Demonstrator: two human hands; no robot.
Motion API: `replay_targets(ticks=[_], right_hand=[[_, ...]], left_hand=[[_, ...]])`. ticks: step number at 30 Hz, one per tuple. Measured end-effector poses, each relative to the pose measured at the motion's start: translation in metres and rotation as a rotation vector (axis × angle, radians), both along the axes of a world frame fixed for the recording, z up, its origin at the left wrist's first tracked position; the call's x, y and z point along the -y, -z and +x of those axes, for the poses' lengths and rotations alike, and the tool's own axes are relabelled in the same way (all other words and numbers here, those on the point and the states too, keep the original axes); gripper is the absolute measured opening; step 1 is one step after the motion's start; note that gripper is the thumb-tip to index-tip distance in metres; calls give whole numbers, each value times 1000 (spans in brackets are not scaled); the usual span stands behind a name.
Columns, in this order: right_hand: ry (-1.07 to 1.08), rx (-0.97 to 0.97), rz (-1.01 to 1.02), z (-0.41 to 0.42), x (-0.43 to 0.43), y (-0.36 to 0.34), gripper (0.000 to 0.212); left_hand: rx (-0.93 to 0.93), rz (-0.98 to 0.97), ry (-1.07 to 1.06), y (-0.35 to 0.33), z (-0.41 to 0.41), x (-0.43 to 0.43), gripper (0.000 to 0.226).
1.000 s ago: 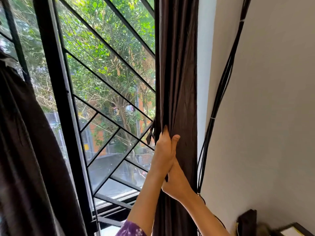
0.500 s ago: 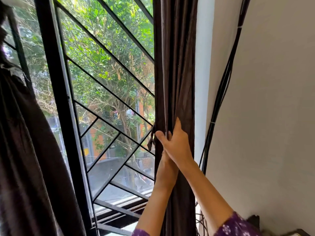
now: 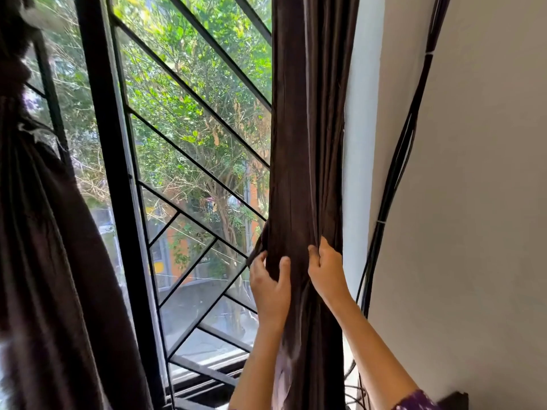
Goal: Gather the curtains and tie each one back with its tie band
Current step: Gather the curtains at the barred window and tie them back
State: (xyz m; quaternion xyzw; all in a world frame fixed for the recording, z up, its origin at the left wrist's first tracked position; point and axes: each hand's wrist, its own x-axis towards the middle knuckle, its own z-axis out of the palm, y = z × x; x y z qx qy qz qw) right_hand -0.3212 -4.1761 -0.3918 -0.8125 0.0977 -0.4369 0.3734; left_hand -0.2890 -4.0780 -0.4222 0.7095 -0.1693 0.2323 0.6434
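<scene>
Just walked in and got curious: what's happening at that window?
A person holds the dark brown curtain beside the wall bunched into a tight column. The left hand grips its edge nearer the window, the right hand its edge nearer the wall, at about the same height. No tie band is wrapped round it yet. The other curtain hangs at the window's far side.

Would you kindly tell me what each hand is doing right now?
Left hand: grips the gathered curtain.
Right hand: grips the same curtain.

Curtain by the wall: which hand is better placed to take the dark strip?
Probably left: the left hand grips the curtain beside the strip; the right hand holds the far edge.
</scene>
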Motion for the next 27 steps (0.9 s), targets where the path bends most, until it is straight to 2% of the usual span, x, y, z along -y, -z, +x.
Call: replay_targets(ticks=[4, 8, 11, 13, 17, 21, 27], right_hand=[[18, -8, 3, 4, 1, 5, 28], [-4, 37, 54, -1, -16, 29, 32], [-179, 118, 255, -5, -38, 45, 26], [-194, 147, 318, -3, -41, 51, 28], [-102, 75, 215, 1, -38, 64, 57], [-81, 14, 201, 0, -35, 75, 50], [-55, 11, 74, 1, -33, 81, 61]], left_hand=[[0, -27, 34, -7, 8, 0, 36], [51, 0, -63, -5, 3, 5, 6], [106, 74, -26, -6, -3, 12, 11], [136, 114, -6, -7, -7, 14, 12], [179, 192, 2, -4, -12, 17, 20], [170, 222, 72, -5, -18, 14, 37], [155, 298, 123, 7, -9, 16, 33]])
